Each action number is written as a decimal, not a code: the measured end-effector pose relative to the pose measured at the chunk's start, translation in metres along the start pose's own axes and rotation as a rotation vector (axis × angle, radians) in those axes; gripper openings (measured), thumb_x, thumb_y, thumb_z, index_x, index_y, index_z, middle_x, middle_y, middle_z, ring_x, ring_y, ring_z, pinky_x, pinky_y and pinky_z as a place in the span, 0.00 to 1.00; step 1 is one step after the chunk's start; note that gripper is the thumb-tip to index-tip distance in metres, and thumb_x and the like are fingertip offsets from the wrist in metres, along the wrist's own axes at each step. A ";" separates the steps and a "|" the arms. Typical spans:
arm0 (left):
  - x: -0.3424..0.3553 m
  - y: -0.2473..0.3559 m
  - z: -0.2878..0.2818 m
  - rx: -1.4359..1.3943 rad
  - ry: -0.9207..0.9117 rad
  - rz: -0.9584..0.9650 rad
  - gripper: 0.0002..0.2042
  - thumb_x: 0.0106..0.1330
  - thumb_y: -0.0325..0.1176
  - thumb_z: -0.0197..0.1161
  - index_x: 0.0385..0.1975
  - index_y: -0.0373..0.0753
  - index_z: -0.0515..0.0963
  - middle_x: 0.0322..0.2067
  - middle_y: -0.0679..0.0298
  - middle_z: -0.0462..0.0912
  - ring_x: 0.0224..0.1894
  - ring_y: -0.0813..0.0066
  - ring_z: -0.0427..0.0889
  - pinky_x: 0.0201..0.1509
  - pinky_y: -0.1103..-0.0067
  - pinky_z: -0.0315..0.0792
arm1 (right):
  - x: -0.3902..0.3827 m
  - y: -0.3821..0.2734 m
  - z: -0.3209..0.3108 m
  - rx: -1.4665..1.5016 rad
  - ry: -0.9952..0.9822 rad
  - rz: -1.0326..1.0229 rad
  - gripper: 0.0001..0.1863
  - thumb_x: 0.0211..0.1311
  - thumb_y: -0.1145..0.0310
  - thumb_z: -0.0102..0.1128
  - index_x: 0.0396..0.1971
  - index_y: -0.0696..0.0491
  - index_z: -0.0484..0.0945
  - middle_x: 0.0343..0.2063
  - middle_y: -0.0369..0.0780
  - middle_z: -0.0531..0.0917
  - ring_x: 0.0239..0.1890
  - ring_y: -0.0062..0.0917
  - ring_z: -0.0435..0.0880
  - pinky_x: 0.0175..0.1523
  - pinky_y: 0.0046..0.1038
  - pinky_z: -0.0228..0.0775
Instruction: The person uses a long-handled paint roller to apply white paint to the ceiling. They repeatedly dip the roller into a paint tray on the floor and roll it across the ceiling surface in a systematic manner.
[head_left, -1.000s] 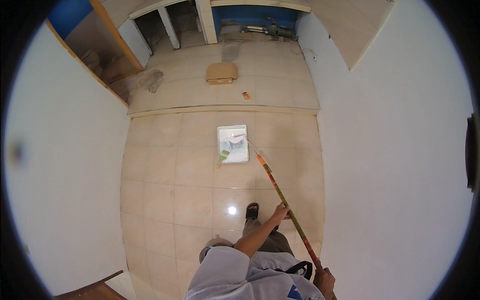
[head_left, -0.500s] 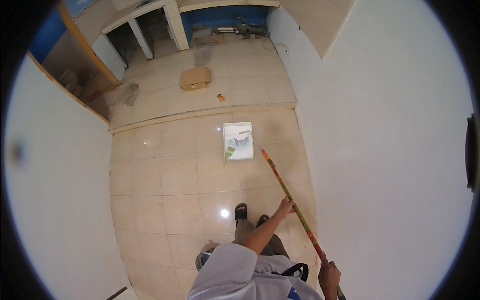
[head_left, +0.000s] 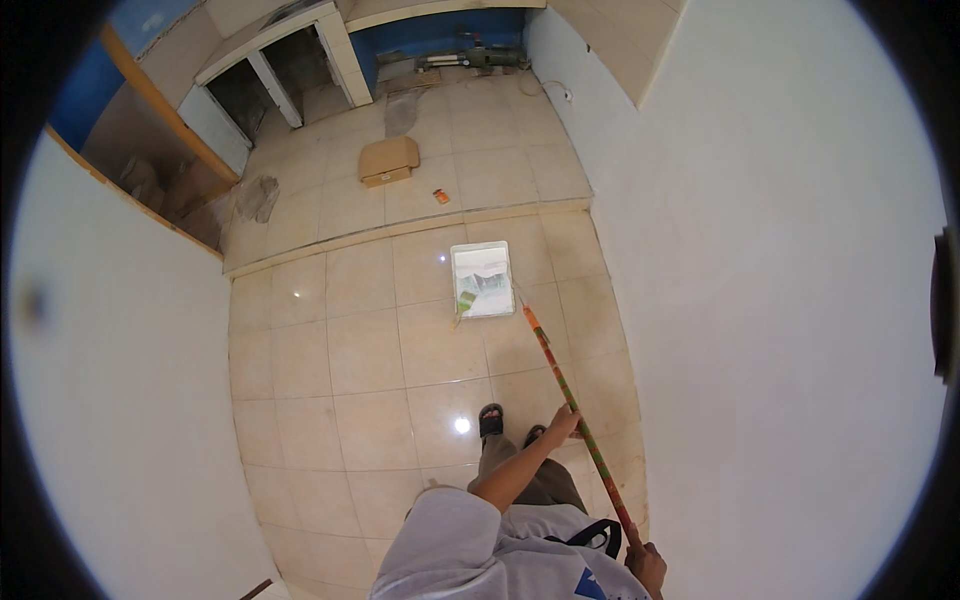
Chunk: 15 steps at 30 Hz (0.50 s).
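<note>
A long red-and-green patterned pole [head_left: 558,374] slants down from the paint tray toward my body. My left hand [head_left: 566,421] is wrapped round its middle, and my right hand [head_left: 647,568] grips it near its lower end. The far end of the pole has an orange socket and a thin wire frame reaching into the white paint tray [head_left: 481,244]. A paint roller [head_left: 491,270], whitened and hard to make out, lies in the tray's far part. White paint covers much of the tray. A green paintbrush [head_left: 467,300] rests at the tray's near left corner.
Beyond the tray a low step [head_left: 400,239] crosses the tiled floor. On it are a cardboard box [head_left: 390,162] and a small orange item [head_left: 440,196]. A pump [head_left: 490,58] stands under the far counter. White walls rise left and right [head_left: 780,300].
Both hands have shifted slightly down and left with the pole. The roller in the tray has turned whiter, its pink edge less distinct. The view has tilted a little.
</note>
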<state>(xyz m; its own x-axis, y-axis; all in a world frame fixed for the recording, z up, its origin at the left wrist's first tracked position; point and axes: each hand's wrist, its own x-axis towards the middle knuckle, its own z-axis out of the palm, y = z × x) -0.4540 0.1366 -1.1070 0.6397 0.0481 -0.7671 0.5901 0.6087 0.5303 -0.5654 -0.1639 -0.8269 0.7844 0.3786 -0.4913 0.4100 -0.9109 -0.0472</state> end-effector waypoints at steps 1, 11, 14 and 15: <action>0.004 -0.007 -0.004 -0.014 -0.018 -0.009 0.20 0.75 0.34 0.51 0.62 0.33 0.59 0.39 0.56 0.76 0.40 0.63 0.83 0.45 0.62 0.86 | -0.003 0.002 0.005 0.046 -0.013 0.022 0.21 0.66 0.66 0.56 0.59 0.44 0.70 0.24 0.47 0.80 0.25 0.42 0.82 0.31 0.41 0.73; 0.024 -0.036 -0.009 -0.080 -0.050 -0.077 0.19 0.75 0.33 0.51 0.61 0.35 0.59 0.43 0.54 0.76 0.41 0.60 0.85 0.45 0.61 0.86 | -0.001 0.041 0.062 0.158 -0.098 0.121 0.15 0.65 0.64 0.56 0.50 0.50 0.78 0.30 0.48 0.80 0.33 0.45 0.81 0.37 0.44 0.72; 0.006 -0.038 -0.008 -0.084 -0.083 -0.096 0.16 0.74 0.33 0.52 0.57 0.35 0.62 0.41 0.56 0.76 0.39 0.62 0.84 0.45 0.61 0.86 | -0.019 0.037 0.064 0.138 -0.099 0.142 0.20 0.64 0.64 0.56 0.56 0.47 0.76 0.30 0.48 0.80 0.34 0.45 0.81 0.38 0.43 0.72; 0.005 -0.044 -0.010 -0.091 -0.096 -0.092 0.16 0.74 0.32 0.52 0.57 0.35 0.63 0.41 0.56 0.76 0.39 0.62 0.84 0.45 0.61 0.86 | -0.023 0.035 0.063 0.122 -0.102 0.141 0.21 0.63 0.64 0.57 0.57 0.46 0.75 0.30 0.48 0.80 0.34 0.44 0.82 0.39 0.43 0.72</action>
<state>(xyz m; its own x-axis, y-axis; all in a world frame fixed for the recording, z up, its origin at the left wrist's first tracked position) -0.4819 0.1174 -1.1377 0.6313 -0.0845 -0.7709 0.6046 0.6761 0.4210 -0.5986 -0.2152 -0.8719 0.7761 0.2333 -0.5858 0.2358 -0.9690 -0.0735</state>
